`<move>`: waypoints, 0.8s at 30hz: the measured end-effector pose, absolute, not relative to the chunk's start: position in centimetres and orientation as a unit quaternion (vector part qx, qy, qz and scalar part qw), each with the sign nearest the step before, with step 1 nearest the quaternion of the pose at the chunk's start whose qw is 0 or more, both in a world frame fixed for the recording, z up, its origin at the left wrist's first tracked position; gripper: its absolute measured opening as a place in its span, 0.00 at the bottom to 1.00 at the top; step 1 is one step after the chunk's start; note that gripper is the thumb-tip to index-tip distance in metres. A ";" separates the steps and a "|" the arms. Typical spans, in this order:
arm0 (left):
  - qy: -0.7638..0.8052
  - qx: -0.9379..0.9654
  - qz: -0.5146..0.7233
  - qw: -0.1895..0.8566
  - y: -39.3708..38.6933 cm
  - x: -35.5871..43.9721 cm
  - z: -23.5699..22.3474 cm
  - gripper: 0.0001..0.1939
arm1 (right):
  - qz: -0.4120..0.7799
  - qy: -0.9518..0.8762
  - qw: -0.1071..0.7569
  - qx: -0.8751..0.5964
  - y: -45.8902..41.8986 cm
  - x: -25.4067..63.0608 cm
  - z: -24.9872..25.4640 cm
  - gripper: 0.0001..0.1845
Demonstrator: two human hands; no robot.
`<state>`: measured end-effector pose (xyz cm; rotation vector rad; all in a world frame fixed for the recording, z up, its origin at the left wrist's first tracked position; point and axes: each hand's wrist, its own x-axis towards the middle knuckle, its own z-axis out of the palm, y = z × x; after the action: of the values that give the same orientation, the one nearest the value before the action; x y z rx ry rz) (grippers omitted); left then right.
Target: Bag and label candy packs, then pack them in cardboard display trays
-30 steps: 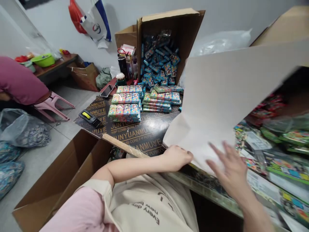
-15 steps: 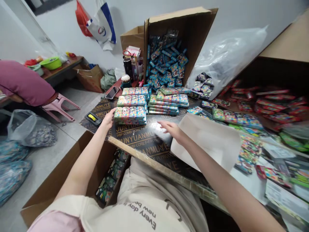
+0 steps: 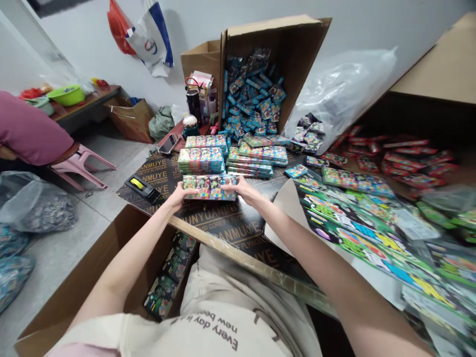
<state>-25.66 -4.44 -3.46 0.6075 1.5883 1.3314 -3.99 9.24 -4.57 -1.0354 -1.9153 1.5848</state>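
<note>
While the left hand (image 3: pixel 179 194) and the right hand (image 3: pixel 244 189) grip it by its two ends, a bundle of printed strips (image 3: pixel 210 187) sits over the dark board (image 3: pixel 226 229); whether its underside touches the board I cannot tell. Each hand is partly closed, fingers curled round an end and thumb laid across the top. To my eye, even, light pressure from both sides suits this hold best, with the thumbs flat and the edges squared, since the glossy strips look apt to slide.

Counting outward, I make it one bundle in the hands, a front pile (image 3: pixel 201 158) and a rear pile (image 3: pixel 206 142) just behind it, and one looser pile (image 3: pixel 256 157) to their right; the strips within each I cannot count reliably. One black tool (image 3: pixel 141 190) with a yellow part lies near the left hand, and one phone (image 3: pixel 169 144) beyond. One carton (image 3: pixel 305 54) holds blue packets (image 3: pixel 253 104), another carton (image 3: pixel 439 79) red packets (image 3: pixel 412 166), both too many to count. Farther off are two hanging bags (image 3: pixel 150 42), one pink stool (image 3: pixel 87 161) and two bowls (image 3: pixel 67 95).
</note>
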 end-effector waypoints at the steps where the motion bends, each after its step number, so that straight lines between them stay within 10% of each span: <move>1: 0.636 0.264 0.562 0.459 -5.1 -25.0 -4.0 0.54 | 0.565 -0.708 0.225 -0.358 8.8 -2.8 -4.7 0.52; 6: 0.625 0.483 0.492 0.366 -7.6 -23.1 -6.6 0.70 | 0.340 -0.887 0.129 -0.284 7.5 2.1 -3.7 0.74; 14: 0.639 0.622 0.323 0.317 -7.3 -23.3 -6.3 0.70 | 0.146 -0.968 0.033 -0.202 6.3 1.1 -1.6 0.63; 19: 0.681 0.592 0.415 0.120 -2.9 -28.0 -2.2 0.41 | 0.128 -0.965 0.080 -0.216 6.1 0.4 -2.5 0.66; 24: 0.762 0.613 0.203 0.042 3.4 -31.4 1.1 0.54 | 0.139 -0.963 0.086 -0.216 6.2 0.5 -2.8 0.67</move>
<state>-31.43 3.41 1.12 1.8775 2.3330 0.6204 0.52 6.16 -2.81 -0.6436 -2.8688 0.4131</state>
